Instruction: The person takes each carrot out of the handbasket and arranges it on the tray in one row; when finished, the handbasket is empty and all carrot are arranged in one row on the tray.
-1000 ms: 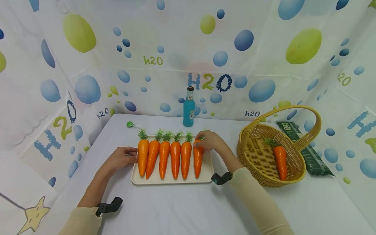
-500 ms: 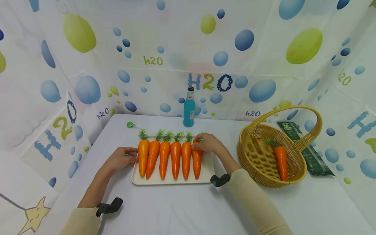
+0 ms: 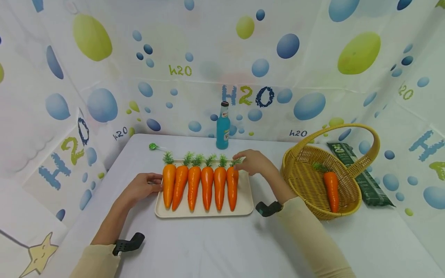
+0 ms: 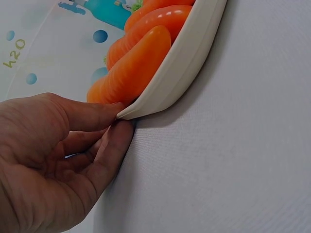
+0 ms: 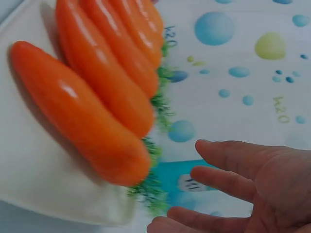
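Note:
Several orange carrots with green tops lie side by side on a cream tray [image 3: 245,201] in the head view. My left hand [image 3: 140,188] pinches the tray's left rim between thumb and fingers, beside the leftmost carrot [image 4: 133,68] in the left wrist view. At the tray's far right corner, my right hand [image 3: 255,162] is held with fingers extended, near the leafy top of the rightmost carrot [image 3: 232,189]. The right wrist view shows those fingers spread and holding nothing, apart from that carrot's thick end.
A yellow wicker basket [image 3: 302,193] with one carrot [image 3: 332,191] inside stands to the right, a dark green packet [image 3: 368,183] behind it. Beyond the tray are a blue bottle [image 3: 223,131] and a small green-headed item [image 3: 153,146]. Patterned cloth walls enclose the table.
The rightmost carrot has shifted slightly left, closer to its neighbour. My right hand has let go of it and drawn away up and to the right. My left hand stays on the tray.

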`<action>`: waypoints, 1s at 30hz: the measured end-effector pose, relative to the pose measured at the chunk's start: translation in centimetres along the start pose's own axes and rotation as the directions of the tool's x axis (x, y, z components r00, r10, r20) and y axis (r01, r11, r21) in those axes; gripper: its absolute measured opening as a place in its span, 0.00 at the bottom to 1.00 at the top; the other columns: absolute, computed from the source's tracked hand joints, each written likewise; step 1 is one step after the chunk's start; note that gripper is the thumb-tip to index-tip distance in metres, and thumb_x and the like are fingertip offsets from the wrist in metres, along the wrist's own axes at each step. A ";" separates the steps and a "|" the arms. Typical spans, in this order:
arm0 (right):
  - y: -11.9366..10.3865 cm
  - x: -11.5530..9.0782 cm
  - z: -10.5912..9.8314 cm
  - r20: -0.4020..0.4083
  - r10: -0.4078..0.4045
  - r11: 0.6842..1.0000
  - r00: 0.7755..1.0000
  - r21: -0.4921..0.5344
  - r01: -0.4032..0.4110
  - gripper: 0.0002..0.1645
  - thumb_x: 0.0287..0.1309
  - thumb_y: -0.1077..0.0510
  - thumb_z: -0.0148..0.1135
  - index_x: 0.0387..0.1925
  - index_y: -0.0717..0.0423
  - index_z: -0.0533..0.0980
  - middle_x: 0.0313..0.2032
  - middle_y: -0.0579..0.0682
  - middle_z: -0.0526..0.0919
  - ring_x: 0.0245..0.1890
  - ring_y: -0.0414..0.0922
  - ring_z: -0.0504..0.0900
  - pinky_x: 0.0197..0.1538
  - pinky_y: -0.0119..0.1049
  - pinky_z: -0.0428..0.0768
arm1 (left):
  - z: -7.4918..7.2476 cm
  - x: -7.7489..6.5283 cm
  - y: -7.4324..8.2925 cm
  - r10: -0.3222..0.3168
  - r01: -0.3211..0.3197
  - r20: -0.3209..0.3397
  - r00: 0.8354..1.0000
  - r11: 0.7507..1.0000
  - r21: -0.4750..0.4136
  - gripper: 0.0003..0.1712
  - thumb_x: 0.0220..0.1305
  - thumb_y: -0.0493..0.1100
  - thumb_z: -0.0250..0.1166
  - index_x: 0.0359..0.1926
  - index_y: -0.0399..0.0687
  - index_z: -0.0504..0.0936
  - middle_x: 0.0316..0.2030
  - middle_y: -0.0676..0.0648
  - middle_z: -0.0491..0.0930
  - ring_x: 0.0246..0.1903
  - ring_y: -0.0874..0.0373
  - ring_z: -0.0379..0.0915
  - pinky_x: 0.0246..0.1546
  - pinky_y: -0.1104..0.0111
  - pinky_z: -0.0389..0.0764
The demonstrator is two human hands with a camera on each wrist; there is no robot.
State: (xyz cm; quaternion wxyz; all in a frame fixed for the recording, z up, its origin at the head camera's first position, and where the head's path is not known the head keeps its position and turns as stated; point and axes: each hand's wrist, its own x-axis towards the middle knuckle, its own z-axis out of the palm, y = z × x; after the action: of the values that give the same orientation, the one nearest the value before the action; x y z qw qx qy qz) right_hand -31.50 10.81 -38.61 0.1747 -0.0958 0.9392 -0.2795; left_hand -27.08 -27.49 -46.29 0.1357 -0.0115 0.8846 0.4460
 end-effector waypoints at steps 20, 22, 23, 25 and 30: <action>0.7 -11.7 -12.5 -0.385 -0.092 0.991 0.918 0.052 0.121 0.33 0.62 0.36 0.62 0.66 0.37 0.72 0.61 0.51 0.75 0.49 0.52 0.82 0.47 0.50 0.81 | -0.2 -0.1 0.5 0.012 -0.012 0.003 1.000 1.000 0.018 0.30 0.62 0.39 0.66 0.63 0.30 0.72 0.46 0.38 0.76 0.41 0.49 0.73 0.42 0.65 0.80; 1.4 -12.6 -13.1 -0.396 -0.072 0.992 0.915 0.066 0.107 0.35 0.60 0.33 0.62 0.66 0.39 0.72 0.61 0.52 0.74 0.49 0.52 0.82 0.48 0.51 0.81 | -0.1 0.0 0.3 0.000 0.000 -0.001 1.000 1.000 0.019 0.30 0.63 0.39 0.66 0.63 0.30 0.72 0.46 0.39 0.76 0.41 0.49 0.73 0.43 0.66 0.80; 1.7 -13.0 -13.4 -0.398 -0.063 0.992 0.915 0.074 0.100 0.37 0.60 0.33 0.62 0.66 0.41 0.72 0.61 0.52 0.74 0.49 0.52 0.82 0.49 0.52 0.80 | -0.1 0.1 0.2 -0.006 0.006 -0.004 1.000 1.000 0.022 0.30 0.63 0.40 0.66 0.63 0.31 0.72 0.47 0.39 0.76 0.42 0.49 0.73 0.43 0.66 0.80; 2.5 -13.8 -13.8 -0.401 -0.041 0.992 0.915 0.093 0.085 0.39 0.59 0.31 0.61 0.66 0.43 0.72 0.60 0.52 0.75 0.48 0.53 0.82 0.50 0.50 0.80 | 0.0 0.2 0.1 -0.009 0.009 -0.006 1.000 1.000 0.025 0.30 0.63 0.40 0.66 0.63 0.31 0.72 0.47 0.38 0.76 0.42 0.49 0.73 0.43 0.66 0.80; 4.5 -15.9 -14.7 -0.431 -0.014 0.989 0.902 0.126 0.076 0.36 0.60 0.32 0.60 0.62 0.46 0.73 0.56 0.51 0.79 0.47 0.50 0.83 0.45 0.34 0.81 | 0.0 0.1 -0.2 -0.006 0.007 -0.004 1.000 1.000 0.023 0.31 0.62 0.40 0.67 0.63 0.31 0.72 0.47 0.38 0.77 0.41 0.49 0.74 0.44 0.64 0.81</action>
State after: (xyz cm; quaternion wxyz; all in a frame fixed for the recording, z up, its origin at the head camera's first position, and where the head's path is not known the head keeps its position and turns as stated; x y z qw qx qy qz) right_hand -22.86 26.11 -25.27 -0.0364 -0.0412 0.9302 -0.3629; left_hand -27.17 -27.59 -46.44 0.1356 -0.0137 0.8899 0.4354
